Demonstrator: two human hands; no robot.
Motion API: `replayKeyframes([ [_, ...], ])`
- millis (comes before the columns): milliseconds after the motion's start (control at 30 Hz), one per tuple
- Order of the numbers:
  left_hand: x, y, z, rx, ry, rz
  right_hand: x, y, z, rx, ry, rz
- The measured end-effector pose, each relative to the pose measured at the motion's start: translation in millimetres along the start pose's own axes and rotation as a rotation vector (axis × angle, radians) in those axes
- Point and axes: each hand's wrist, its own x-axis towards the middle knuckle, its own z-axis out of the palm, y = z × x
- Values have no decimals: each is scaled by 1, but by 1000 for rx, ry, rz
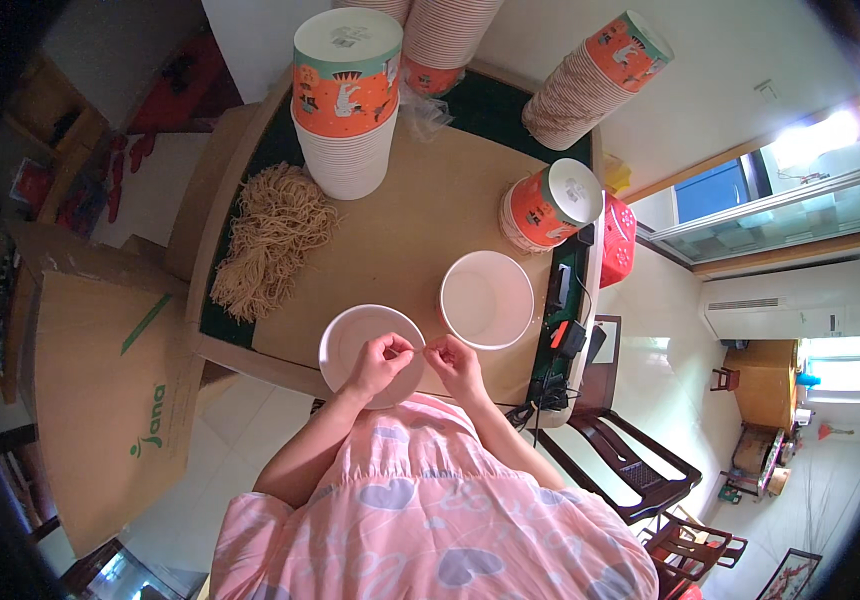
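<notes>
My left hand (380, 364) and my right hand (455, 367) meet fingertip to fingertip over a white paper tub (338, 345) at the table's near edge. Both are closed in a pinch. Whatever lies between the fingers is too small to make out. Just right of my right hand stands a second open white tub (488, 292), its inside facing up. A heap of tan string (275, 240) lies at the left of the table, apart from both hands.
Stacked orange-and-white paper tubs (347, 110) stand upside down at the back left. Another stack (600, 80) leans at the back right, with a shorter one (553, 205) nearer. Black chargers and cables (555, 385) lie along the right edge. A large cardboard box (100, 390) stands left.
</notes>
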Motion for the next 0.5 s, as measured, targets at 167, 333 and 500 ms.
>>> replayKeyframes([
  [167,0,1,0,55,-17,30,0,-3,2,-37,17,-31],
  [333,-1,1,0,122,-25,93,1,-3,2,-76,21,-1],
  [500,-2,-1,0,122,-18,98,0,-2,5,-47,-17,-52],
])
